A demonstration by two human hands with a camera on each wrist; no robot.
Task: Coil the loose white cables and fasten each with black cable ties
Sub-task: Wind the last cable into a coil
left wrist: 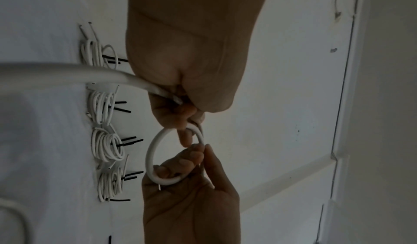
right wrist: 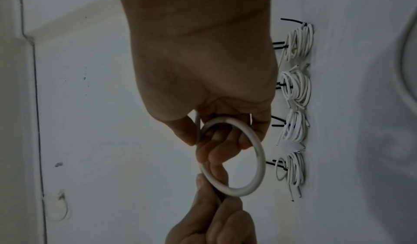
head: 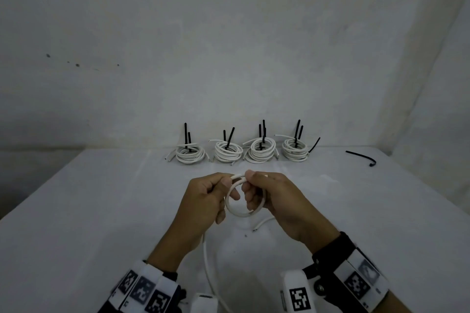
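Note:
Over the middle of the white table (head: 101, 211), both hands hold a small loop of white cable (head: 239, 214). My left hand (head: 226, 185) pinches the top of the loop between thumb and fingers. My right hand (head: 250, 184) grips the loop's top right, with its fingers curled through the ring. The cable's loose tail (head: 206, 262) runs from the left hand down toward me, and a short free end (head: 257, 227) lies on the table below the loop. The same loop (left wrist: 150, 151) shows in the left wrist view, and the loop (right wrist: 259, 158) in the right wrist view.
Along the back edge by the wall stand several coiled white bundles (head: 189, 156) (head: 227, 154) (head: 262, 152) (head: 295, 151), each with black ties sticking up. One loose black cable tie (head: 361, 157) lies at the back right.

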